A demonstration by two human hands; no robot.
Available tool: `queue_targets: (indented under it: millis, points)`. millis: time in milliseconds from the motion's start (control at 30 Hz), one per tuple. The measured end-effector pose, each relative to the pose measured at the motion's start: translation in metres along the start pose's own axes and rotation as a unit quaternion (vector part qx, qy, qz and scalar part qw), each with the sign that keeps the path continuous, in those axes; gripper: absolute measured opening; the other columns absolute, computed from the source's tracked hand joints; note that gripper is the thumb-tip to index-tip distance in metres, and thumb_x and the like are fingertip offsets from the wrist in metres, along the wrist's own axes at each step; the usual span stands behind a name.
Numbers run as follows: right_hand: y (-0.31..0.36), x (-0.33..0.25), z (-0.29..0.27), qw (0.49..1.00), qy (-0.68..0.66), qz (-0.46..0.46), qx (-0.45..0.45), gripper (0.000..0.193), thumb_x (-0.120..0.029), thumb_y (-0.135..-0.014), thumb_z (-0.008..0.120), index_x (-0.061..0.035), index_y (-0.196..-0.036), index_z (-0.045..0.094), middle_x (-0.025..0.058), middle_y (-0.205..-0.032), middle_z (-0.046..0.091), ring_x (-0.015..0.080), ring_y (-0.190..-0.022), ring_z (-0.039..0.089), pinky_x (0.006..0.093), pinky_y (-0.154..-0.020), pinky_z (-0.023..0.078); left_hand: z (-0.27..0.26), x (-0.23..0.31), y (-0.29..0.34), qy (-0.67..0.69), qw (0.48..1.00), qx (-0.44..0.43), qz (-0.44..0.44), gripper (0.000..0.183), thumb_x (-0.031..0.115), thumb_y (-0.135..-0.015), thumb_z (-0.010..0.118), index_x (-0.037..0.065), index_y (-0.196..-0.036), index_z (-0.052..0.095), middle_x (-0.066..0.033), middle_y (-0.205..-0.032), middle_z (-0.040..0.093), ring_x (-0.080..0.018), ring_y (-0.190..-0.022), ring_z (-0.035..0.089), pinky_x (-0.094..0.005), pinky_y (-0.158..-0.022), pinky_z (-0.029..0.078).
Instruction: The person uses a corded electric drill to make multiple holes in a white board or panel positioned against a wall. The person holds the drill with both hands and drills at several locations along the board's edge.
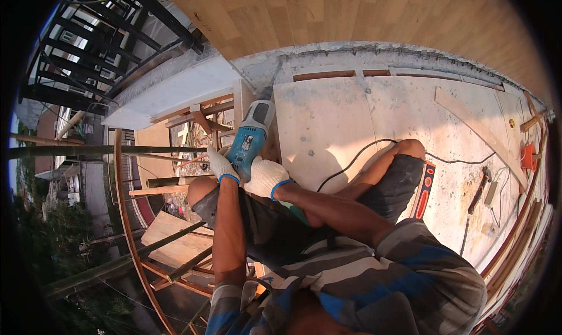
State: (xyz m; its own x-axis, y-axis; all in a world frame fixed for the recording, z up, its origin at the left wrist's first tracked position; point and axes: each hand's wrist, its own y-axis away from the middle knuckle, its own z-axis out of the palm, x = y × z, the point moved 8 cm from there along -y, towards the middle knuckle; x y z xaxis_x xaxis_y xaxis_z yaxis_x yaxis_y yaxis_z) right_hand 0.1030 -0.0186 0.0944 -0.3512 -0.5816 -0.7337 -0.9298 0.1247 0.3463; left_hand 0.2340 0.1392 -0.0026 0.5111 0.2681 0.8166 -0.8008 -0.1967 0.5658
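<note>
A teal and grey demolition hammer [249, 142] points away from me, its bit [274, 77] reaching to the rough concrete edge [328, 51] below the wood-tiled wall surface. I cannot make out whether the tip is in the concrete. Wearing a white knit glove with a blue cuff, my left hand [221, 164] is closed against the left side of the tool's body. My right hand [267, 177], gloved the same way, is wrapped round its rear end; the handle and trigger are hidden under the glove.
Plywood sheets [328, 118] lie to my right, crossed by a black cable [357, 156]. A red-and-black spirit level [424, 189], a long board [477, 133] and a black-handled tool [480, 190] rest there. To my left, bamboo poles [123, 265] cross an open drop beside a black metal railing [93, 54].
</note>
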Motion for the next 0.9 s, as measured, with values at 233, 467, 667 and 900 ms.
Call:
queue_targets:
  millis: [233, 467, 667, 900]
  points:
    - [-0.003, 0.002, 0.002, 1.0, 0.03, -0.001, 0.009, 0.074, -0.053, -0.087, 0.084, 0.0109, -0.12, 0.068, 0.0321, -0.108, 0.08, 0.0462, -0.103, 0.081, 0.0529, -0.089, 0.066, -0.012, -0.014, -0.03, -0.047, 0.996, 0.067, 0.034, 0.085, 0.066, -0.109, 0.054, -0.013, -0.135, 0.073, -0.0242, -0.125, 0.078, -0.0303, -0.104, 0.074, -0.0441, -0.095, 0.059]
    - [-0.006, 0.007, 0.012, 0.998, 0.054, -0.014, 0.026, 0.07, -0.05, -0.084, 0.085, 0.0095, -0.118, 0.069, 0.0322, -0.105, 0.08, 0.0458, -0.102, 0.081, 0.0531, -0.089, 0.066, -0.017, -0.012, -0.008, -0.102, 0.988, 0.116, 0.026, 0.093, 0.074, -0.108, 0.052, -0.013, -0.119, 0.081, -0.0232, -0.114, 0.082, -0.033, -0.101, 0.078, -0.0472, -0.093, 0.06]
    - [-0.004, 0.019, 0.004, 0.998, 0.058, 0.004, -0.022, 0.072, -0.05, -0.083, 0.085, 0.0086, -0.122, 0.069, 0.0326, -0.108, 0.081, 0.0488, -0.107, 0.079, 0.0552, -0.093, 0.064, 0.004, 0.007, 0.03, -0.194, 0.97, 0.144, 0.037, 0.093, 0.074, -0.104, 0.054, -0.014, -0.114, 0.08, -0.0314, -0.12, 0.081, -0.0445, -0.117, 0.077, -0.0502, -0.105, 0.056]
    - [0.015, 0.013, -0.015, 0.991, 0.114, 0.016, -0.07, 0.08, -0.051, -0.085, 0.083, 0.0099, -0.134, 0.065, 0.0332, -0.122, 0.078, 0.0479, -0.114, 0.078, 0.053, -0.098, 0.061, 0.026, -0.023, 0.033, 0.015, 0.994, -0.073, -0.084, 0.071, 0.062, -0.11, 0.061, -0.005, -0.13, 0.076, -0.0201, -0.119, 0.08, -0.0307, -0.103, 0.079, -0.0443, -0.094, 0.063]
